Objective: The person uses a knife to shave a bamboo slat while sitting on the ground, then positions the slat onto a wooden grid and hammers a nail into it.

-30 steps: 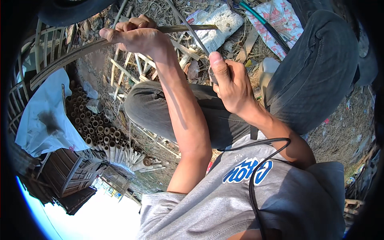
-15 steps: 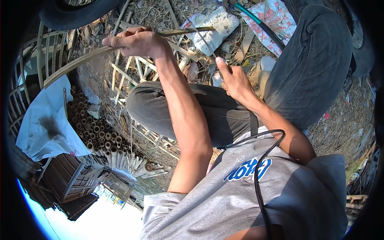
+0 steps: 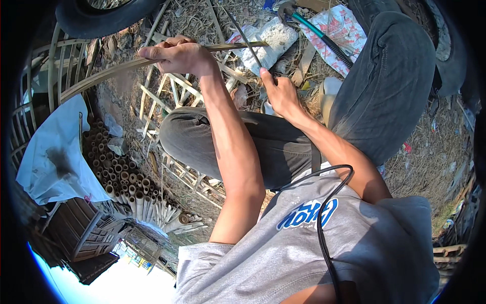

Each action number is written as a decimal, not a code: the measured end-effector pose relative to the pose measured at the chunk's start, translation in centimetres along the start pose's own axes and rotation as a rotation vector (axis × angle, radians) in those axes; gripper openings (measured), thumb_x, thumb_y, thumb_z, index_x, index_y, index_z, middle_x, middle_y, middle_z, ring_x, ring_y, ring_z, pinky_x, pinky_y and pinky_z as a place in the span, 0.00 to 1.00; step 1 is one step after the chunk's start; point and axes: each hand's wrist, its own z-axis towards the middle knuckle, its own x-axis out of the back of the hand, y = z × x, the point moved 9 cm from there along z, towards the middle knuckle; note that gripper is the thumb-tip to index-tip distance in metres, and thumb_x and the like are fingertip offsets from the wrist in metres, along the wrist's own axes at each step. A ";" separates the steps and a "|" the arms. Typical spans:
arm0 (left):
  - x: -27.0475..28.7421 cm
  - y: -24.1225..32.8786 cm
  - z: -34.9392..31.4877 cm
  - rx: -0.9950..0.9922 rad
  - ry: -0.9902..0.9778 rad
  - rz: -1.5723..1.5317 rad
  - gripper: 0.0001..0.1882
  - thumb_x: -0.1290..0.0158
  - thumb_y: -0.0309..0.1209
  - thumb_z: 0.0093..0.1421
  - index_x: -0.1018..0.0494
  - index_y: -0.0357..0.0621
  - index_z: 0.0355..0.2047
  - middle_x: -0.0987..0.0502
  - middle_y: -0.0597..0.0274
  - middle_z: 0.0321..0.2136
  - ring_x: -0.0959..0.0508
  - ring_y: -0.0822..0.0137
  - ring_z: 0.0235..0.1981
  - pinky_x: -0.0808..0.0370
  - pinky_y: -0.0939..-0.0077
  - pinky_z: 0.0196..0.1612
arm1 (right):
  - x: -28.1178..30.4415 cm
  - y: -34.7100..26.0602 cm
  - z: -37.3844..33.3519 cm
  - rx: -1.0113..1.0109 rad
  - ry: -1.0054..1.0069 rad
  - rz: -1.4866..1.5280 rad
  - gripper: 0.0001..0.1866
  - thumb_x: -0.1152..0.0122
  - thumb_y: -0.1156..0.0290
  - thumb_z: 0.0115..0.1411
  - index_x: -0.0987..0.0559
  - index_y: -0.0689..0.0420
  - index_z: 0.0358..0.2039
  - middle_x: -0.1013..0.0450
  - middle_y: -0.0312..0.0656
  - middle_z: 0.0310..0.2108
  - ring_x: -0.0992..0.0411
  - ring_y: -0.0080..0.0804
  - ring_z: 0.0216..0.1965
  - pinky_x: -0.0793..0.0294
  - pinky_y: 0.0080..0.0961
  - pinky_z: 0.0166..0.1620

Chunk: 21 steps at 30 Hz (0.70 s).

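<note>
A long, slightly curved bamboo strip (image 3: 106, 75) crosses the upper left, with my left hand (image 3: 185, 57) closed around it near its middle. Past my knuckles, the strip's darker right end reaches over a pale, rough block (image 3: 273, 44) on the ground. My right hand (image 3: 282, 95) grips a knife whose long, narrow blade (image 3: 243, 35) slants up and left, crossing the strip near that end. Whether the edge touches the strip, I cannot tell. The knife's handle is mostly hidden in my fist.
A hammer with a green and black handle (image 3: 324, 36) lies on a red-and-white patterned sheet (image 3: 349, 25). Bamboo lattice (image 3: 174, 83) lies by my bent knee. Stacked bamboo tubes (image 3: 126, 177), a white cloth (image 3: 43, 167) and a black tyre (image 3: 106, 20) are at left.
My right hand has moved left and slightly up with the knife, closer to my left hand. My left hand keeps its hold on the strip. The whole view has shifted a little.
</note>
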 end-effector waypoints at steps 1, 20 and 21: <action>-0.1 -0.1 0.0 -0.012 -0.028 0.025 0.31 0.68 0.62 0.72 0.50 0.56 0.18 0.50 0.75 0.09 0.48 0.80 0.07 0.49 0.84 0.08 | 0.2 -0.4 -0.1 0.005 0.006 0.001 0.38 0.52 0.36 0.68 0.35 0.56 0.12 0.38 0.33 0.10 0.36 0.21 0.15 0.39 0.25 0.19; -0.8 1.3 0.1 -0.146 -0.118 0.005 0.33 0.67 0.65 0.71 0.53 0.58 0.16 0.53 0.75 0.09 0.48 0.79 0.07 0.47 0.83 0.10 | -0.1 -9.9 -0.3 0.446 -0.013 0.119 0.42 0.50 0.38 0.68 0.32 0.59 0.07 0.40 0.36 0.05 0.40 0.29 0.09 0.41 0.37 0.17; -0.5 1.2 0.0 -0.140 -0.121 0.008 0.33 0.67 0.65 0.71 0.53 0.58 0.16 0.53 0.75 0.09 0.48 0.79 0.07 0.47 0.83 0.10 | -0.2 -7.1 0.3 0.336 -0.005 0.131 0.42 0.49 0.38 0.68 0.32 0.60 0.07 0.39 0.38 0.05 0.39 0.30 0.10 0.40 0.37 0.17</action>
